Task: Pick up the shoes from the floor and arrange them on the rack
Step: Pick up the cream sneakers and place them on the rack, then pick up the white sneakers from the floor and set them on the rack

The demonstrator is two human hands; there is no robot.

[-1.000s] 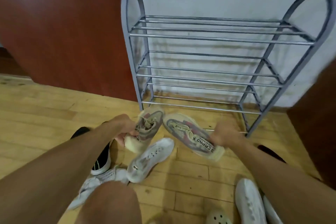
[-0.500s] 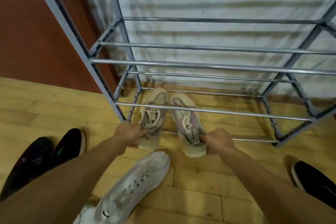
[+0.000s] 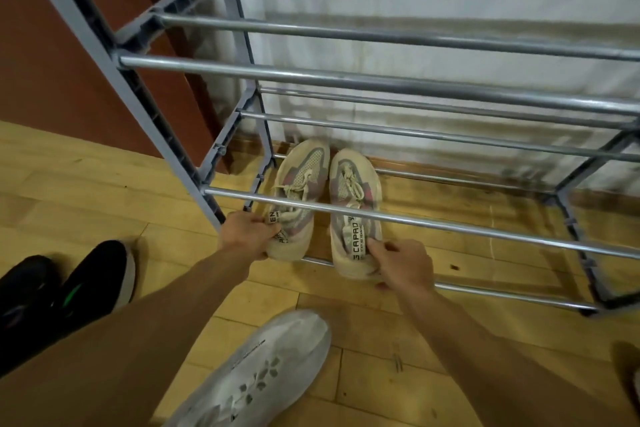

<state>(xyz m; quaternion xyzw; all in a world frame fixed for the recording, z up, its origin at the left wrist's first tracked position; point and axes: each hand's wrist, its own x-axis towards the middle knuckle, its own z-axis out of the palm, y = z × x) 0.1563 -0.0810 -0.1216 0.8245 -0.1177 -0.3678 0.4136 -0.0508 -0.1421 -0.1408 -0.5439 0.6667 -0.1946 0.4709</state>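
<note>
Two cream sneakers with pink and grey panels lie side by side at the left end of the grey metal rack's [image 3: 346, 80] lowest tier, toes toward the wall. My left hand [image 3: 244, 237] grips the heel of the left sneaker [image 3: 301, 191]. My right hand [image 3: 403, 265] pinches the heel of the right sneaker [image 3: 353, 204], fingers curled around its pull tab. A rack bar crosses in front of both shoes. A white sneaker [image 3: 256, 374] lies on the wooden floor just in front of me.
A pair of black shoes [image 3: 65, 288] sits on the floor at the left. A dark shoe edge [image 3: 628, 378] shows at the far right. A red-brown panel [image 3: 52, 45] stands left of the rack; a white wall [image 3: 450, 10] is behind it.
Both hands have pushed the cream sneakers from above the floor into the rack's bottom tier and straightened them. The camera has moved closer to the rack.
</note>
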